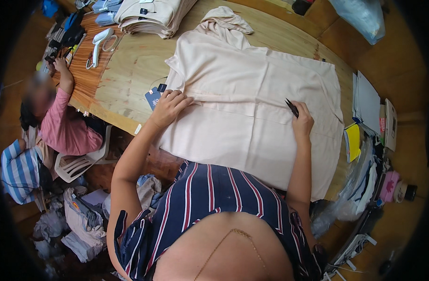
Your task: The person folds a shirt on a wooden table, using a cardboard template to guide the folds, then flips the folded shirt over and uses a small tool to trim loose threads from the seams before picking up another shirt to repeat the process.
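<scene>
A large cream garment (pixel 223 136) is spread over the wooden table (pixel 130 75), with creases across it and a bunched part at the far end. At its left edge my left hand (pixel 170 107) is closed on the cloth, fingers curled over a fold. Just beyond that hand lie a dark blue hang tag (pixel 153 97) and a small black label (pixel 162 88). My right hand (pixel 302 121) rests over the garment's right half. It grips small black thread snips (pixel 291 107), whose pointed tips aim toward the far left.
Folded cream garments (pixel 151 18) are stacked at the far left, near a white handheld device (pixel 98 47). A person in pink (pixel 67 126) sits left of the table. Papers (pixel 366 100) and a yellow packet (pixel 352 142) stand along the right edge. Cloth heaps (pixel 85 225) lie lower left.
</scene>
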A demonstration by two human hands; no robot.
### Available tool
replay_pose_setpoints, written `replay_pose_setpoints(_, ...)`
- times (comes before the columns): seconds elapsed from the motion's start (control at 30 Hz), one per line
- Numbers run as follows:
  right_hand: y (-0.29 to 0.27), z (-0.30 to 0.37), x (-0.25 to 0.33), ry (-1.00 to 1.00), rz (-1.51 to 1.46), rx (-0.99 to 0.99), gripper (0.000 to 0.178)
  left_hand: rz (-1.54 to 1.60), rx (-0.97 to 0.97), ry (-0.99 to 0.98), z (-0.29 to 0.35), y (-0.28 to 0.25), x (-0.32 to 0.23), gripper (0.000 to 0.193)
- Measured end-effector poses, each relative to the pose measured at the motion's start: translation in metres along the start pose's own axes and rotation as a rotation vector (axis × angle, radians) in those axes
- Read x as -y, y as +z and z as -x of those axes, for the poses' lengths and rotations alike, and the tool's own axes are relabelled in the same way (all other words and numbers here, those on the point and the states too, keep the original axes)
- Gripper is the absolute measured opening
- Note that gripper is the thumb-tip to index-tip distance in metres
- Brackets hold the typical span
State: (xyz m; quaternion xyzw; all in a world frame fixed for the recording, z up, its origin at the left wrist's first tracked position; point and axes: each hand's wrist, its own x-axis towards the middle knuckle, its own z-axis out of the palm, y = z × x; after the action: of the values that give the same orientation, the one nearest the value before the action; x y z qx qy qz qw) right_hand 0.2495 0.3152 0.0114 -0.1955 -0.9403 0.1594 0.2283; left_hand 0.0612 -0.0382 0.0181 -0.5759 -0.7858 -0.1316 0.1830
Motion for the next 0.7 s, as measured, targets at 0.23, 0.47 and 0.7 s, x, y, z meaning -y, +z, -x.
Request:
replay_pose_setpoints(0.23,-0.014,0.029,-0.019,-0.080,-0.010,-0.182,0.019,0.035,0.076,0.043,0.006,-0.006,-0.010,0.015)
replay_pose_setpoints(0.47,-0.092,0.032,-0.083,0.512,0.084,-0.222,0.023,0.159,0.057,-0.100,0.001,-0.008,-0.021,0.015)
replay_pose_setpoints(0.7,-0.032,-0.014,0.040,0.234,-0.510,-0.079,0.026,0.333,-0.045,-0.675,-0.024,0.010,-0.044,0.022)
